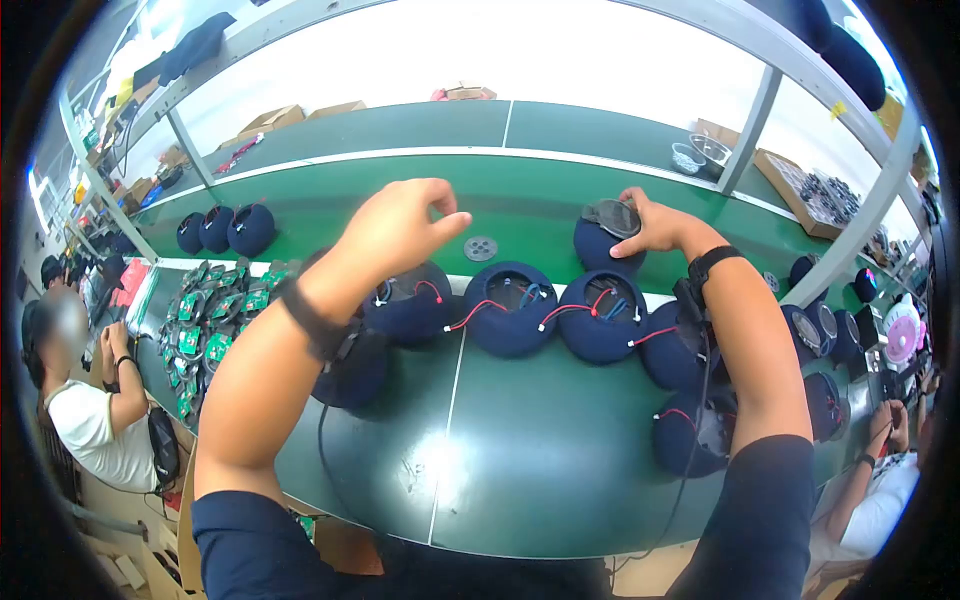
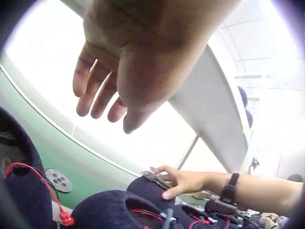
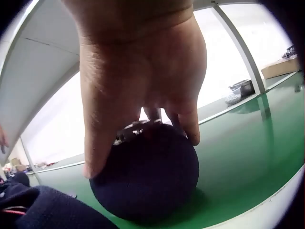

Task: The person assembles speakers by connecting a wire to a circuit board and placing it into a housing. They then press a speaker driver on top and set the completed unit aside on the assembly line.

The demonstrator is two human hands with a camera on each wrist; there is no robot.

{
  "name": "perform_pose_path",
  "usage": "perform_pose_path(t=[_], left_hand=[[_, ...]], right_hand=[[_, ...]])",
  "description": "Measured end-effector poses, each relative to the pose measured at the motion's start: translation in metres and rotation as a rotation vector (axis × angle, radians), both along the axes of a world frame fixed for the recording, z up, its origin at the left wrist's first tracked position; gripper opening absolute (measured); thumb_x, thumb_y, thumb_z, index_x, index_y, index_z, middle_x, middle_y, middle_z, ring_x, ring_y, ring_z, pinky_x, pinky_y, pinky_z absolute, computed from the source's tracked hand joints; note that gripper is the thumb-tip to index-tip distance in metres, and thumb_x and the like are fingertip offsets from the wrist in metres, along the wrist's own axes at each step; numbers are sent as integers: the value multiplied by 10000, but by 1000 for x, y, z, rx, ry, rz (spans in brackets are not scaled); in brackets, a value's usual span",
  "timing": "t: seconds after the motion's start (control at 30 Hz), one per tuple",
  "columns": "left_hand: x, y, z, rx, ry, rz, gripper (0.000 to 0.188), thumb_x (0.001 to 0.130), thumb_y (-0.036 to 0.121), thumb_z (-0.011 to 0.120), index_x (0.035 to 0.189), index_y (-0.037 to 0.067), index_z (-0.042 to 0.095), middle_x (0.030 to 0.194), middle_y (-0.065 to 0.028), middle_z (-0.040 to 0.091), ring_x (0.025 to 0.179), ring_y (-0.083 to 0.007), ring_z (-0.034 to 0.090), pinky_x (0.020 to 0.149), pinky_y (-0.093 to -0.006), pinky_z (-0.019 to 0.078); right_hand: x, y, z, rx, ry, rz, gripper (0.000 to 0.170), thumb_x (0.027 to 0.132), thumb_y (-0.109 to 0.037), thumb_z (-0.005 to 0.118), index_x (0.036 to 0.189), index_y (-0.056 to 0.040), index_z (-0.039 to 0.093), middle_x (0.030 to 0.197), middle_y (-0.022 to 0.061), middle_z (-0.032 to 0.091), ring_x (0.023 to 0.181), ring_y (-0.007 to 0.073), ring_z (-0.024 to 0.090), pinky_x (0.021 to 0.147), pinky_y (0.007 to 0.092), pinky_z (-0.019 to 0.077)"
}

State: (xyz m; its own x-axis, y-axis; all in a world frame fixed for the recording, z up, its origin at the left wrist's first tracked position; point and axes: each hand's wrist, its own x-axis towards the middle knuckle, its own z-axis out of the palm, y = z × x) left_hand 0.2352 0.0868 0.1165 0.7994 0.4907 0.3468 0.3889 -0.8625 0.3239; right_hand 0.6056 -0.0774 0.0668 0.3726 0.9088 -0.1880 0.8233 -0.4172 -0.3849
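Observation:
My right hand [image 1: 655,222] grips a round navy-blue piece [image 1: 600,243] from above, fingers and thumb around its top, where a dark grey disc [image 1: 612,215] lies. In the right wrist view the navy ball [image 3: 147,176] stands on the green surface under the hand [image 3: 143,71]. My left hand [image 1: 405,225] is raised over the bench, holding nothing; its fingers hang loosely bent in the left wrist view [image 2: 128,71]. A grey disc with holes [image 1: 481,248] lies between the hands. Navy shells [image 1: 510,340] with red wires stand in a row nearer me.
Green circuit boards [image 1: 215,310] are heaped at the left, with several navy balls [image 1: 251,230] behind them. More navy shells [image 1: 690,445] stand at the right. A metal frame post [image 1: 752,130] rises behind, near a metal bowl [image 1: 710,152]. People sit at both sides.

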Motion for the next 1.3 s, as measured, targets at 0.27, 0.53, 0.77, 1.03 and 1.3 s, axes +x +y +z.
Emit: perform_pose_path(t=[0.27,0.53,0.77,1.03,1.3], left_hand=[[-104,-87,-2,-187,26,-239,240,911,266,761,875,40,692,777,-98,667,709,-210,651,646,-346,511],[-150,-152,-117,-521,314,-468,309,925,348,761,859,54,694,750,-104,672,690,-243,661,627,-352,504],[-154,-152,-192,-1004,-229,-207,261,981,152,694,755,33,637,714,34,611,667,-55,522,588,-261,432],[-165,-151,-193,-974,-243,-329,259,991,104,648,754,16,594,711,-22,593,667,-106,512,607,-284,433],[-157,-156,-180,-878,-179,-341,323,991,149,635,714,4,558,718,-91,616,633,-195,560,582,-326,449]], right_hand=[[-82,-103,72,243,-328,85,735,848,-381,813,1427,-51,501,1482,210,521,1336,351,536,1090,420,450],[-287,-343,2,-273,819,496,260,1020,-265,650,1128,-39,716,1023,119,717,933,259,692,830,371,548],[-256,-442,-362,-414,539,-200,413,1058,-411,474,1015,-71,705,890,63,720,830,185,669,738,361,547],[-304,-440,-500,-355,626,-41,391,1048,-389,489,1013,-67,708,885,69,720,824,192,671,737,365,547],[-370,-409,-584,-313,719,291,365,1036,-364,507,1010,-63,712,880,77,721,816,201,674,736,369,547]])
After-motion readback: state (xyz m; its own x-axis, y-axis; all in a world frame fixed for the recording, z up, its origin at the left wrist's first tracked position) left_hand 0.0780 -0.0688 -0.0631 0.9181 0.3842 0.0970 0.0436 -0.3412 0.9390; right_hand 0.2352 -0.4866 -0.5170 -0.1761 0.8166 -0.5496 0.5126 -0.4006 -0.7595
